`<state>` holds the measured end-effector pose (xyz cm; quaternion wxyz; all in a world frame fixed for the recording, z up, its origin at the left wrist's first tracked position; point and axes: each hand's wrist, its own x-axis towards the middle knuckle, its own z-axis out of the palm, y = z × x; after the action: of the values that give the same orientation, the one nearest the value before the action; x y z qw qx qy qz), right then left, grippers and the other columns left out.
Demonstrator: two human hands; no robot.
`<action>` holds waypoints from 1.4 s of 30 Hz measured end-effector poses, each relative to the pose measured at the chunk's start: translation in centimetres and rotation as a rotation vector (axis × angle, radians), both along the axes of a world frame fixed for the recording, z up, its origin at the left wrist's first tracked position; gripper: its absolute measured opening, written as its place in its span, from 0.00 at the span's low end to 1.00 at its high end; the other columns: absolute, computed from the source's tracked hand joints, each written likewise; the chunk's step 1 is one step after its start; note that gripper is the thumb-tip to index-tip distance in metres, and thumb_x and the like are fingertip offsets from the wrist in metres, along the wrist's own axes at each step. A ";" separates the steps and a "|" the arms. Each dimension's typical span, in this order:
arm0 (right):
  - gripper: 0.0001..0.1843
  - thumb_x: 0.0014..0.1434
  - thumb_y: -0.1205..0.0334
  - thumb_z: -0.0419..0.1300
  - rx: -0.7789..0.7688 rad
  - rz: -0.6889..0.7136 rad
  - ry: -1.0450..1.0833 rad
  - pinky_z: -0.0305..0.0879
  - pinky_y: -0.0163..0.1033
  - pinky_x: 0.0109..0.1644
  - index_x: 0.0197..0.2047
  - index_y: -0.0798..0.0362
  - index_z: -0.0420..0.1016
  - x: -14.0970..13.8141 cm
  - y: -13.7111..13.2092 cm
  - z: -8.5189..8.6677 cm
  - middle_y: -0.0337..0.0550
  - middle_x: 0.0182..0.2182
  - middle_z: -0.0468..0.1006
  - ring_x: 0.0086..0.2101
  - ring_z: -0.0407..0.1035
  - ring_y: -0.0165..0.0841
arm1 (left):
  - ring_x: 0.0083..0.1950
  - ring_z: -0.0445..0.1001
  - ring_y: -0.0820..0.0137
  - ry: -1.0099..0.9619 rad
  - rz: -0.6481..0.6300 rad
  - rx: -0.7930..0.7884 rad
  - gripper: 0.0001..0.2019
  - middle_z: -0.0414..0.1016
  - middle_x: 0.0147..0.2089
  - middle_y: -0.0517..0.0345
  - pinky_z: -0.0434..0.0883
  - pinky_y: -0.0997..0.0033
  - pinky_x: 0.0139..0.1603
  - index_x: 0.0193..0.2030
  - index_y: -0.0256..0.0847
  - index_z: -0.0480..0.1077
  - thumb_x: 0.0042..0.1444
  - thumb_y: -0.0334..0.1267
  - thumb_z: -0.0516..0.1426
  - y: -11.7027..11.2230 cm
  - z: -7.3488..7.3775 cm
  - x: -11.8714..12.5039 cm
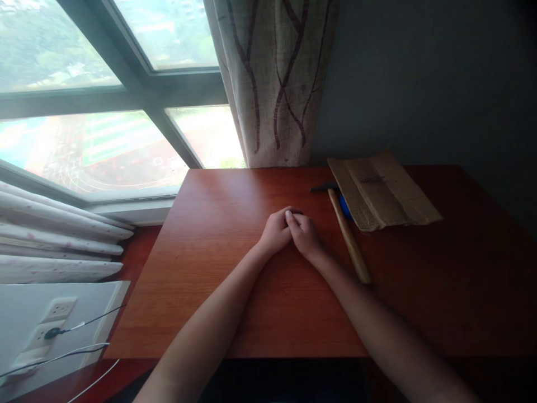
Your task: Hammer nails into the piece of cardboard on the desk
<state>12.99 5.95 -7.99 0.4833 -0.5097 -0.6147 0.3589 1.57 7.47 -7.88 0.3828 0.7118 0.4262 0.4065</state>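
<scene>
My left hand [277, 230] and my right hand [305, 232] are clasped together on the wooden table [201, 268]. Their fingers are closed around each other, and no object shows between them; the palms are hidden. To the right of my hands, apart from them, lies a hammer [349, 238] with a wooden handle and a dark head. A flattened piece of brown cardboard [403, 196] rests beyond it, bearing a dark textured patch I cannot identify. Something blue [345, 207] pokes out beside the cardboard, mostly covered.
A window [104, 151] stands at the left, with a patterned curtain [281, 84] behind the table's far edge. Another curtain [50, 235] hangs at the left. Below it, a wall socket [46, 333] has a plug and cables beside the table.
</scene>
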 end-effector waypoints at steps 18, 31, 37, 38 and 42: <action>0.27 0.67 0.42 0.50 -0.006 -0.001 0.011 0.60 0.40 0.30 0.22 0.50 0.66 0.0 0.2 -0.3 0.44 0.22 0.76 0.26 0.71 0.38 | 0.44 0.80 0.64 0.002 -0.003 0.011 0.16 0.83 0.43 0.50 0.74 0.68 0.47 0.47 0.36 0.79 0.54 0.27 0.54 0.0 0.2 0.0; 0.26 0.67 0.44 0.49 -0.011 0.000 -0.007 0.60 0.40 0.30 0.22 0.50 0.65 0.1 0.3 -0.4 0.45 0.22 0.76 0.27 0.72 0.38 | 0.45 0.80 0.63 0.006 -0.001 0.014 0.16 0.83 0.44 0.49 0.73 0.68 0.48 0.47 0.35 0.78 0.54 0.27 0.54 0.1 0.0 0.1; 0.27 0.67 0.42 0.50 -0.003 -0.006 0.003 0.60 0.40 0.30 0.22 0.50 0.66 0.1 0.3 -0.5 0.45 0.22 0.77 0.27 0.72 0.39 | 0.45 0.80 0.63 0.013 0.005 0.011 0.16 0.83 0.44 0.50 0.73 0.68 0.47 0.46 0.35 0.78 0.54 0.27 0.54 0.1 0.0 0.1; 0.27 0.67 0.42 0.50 -0.003 -0.007 0.005 0.60 0.40 0.30 0.22 0.50 0.66 0.1 0.3 -0.5 0.45 0.22 0.77 0.27 0.73 0.39 | 0.45 0.80 0.63 0.013 0.008 0.010 0.16 0.83 0.44 0.50 0.73 0.68 0.47 0.46 0.35 0.78 0.54 0.27 0.54 0.1 0.0 0.1; 0.27 0.68 0.43 0.49 -0.003 0.000 0.009 0.60 0.40 0.30 0.22 0.50 0.66 0.1 0.3 -0.5 0.46 0.22 0.77 0.27 0.72 0.39 | 0.45 0.80 0.63 0.016 0.008 0.006 0.16 0.83 0.44 0.50 0.73 0.68 0.46 0.47 0.36 0.78 0.54 0.27 0.54 0.1 0.0 0.1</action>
<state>13.09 6.22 -8.45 0.4853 -0.5089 -0.6118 0.3621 1.68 7.55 -7.84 0.3755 0.7144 0.4310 0.4036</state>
